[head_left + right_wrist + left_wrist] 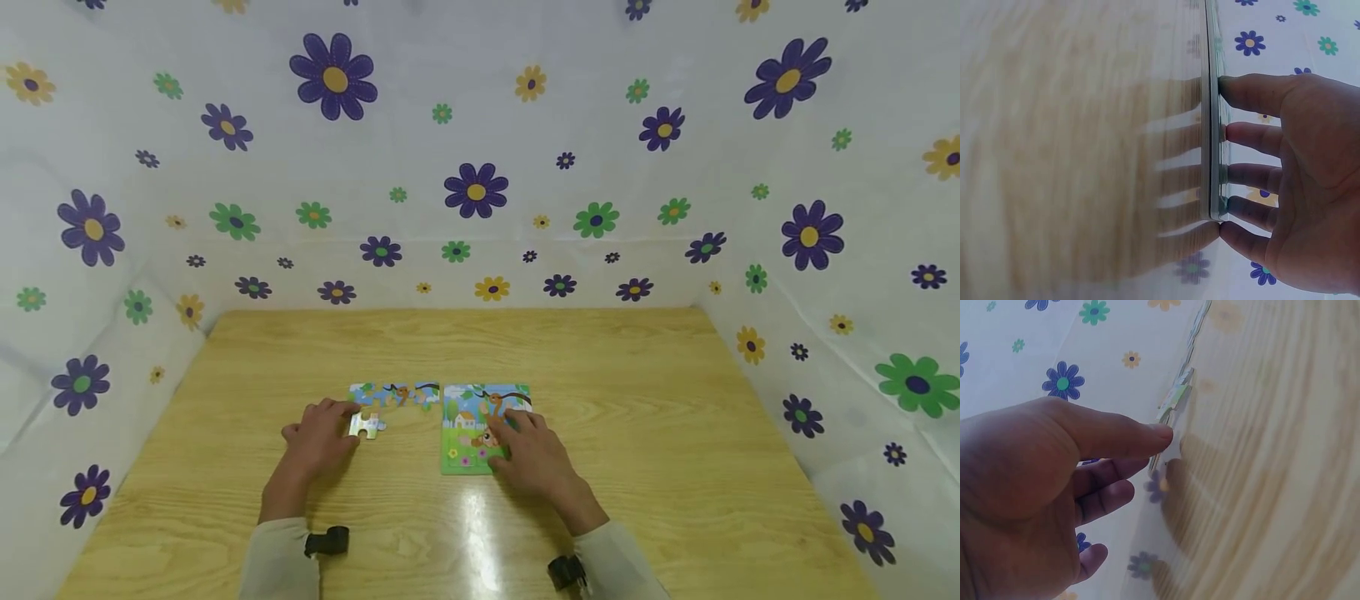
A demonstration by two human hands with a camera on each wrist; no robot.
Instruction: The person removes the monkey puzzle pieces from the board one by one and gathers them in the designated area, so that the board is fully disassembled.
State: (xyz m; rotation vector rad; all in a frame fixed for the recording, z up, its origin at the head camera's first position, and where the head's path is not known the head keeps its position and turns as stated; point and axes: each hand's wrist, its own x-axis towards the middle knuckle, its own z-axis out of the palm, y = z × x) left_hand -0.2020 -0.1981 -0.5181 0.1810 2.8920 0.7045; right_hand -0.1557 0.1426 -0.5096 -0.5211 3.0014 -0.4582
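Note:
My left hand (322, 437) holds a jigsaw puzzle piece (366, 426) between thumb and forefinger, close over the table. Its thumb meets the piece's edge in the left wrist view, where the piece (1175, 397) shows edge-on and the forefinger is mostly hidden. A strip of joined puzzle pieces (375, 393) with a branch picture lies just beyond that piece. To the right is a picture puzzle board (457, 454) with a house, flowers and an animal. My right hand (536, 454) rests its spread fingertips on the board's right side, covering part of the picture.
A wooden table (637, 375) with a glossy top bears everything. White flower-patterned cloth (480, 125) stands as walls at the back and both sides. Black straps (327, 541) sit at both wrists, over pale sleeves.

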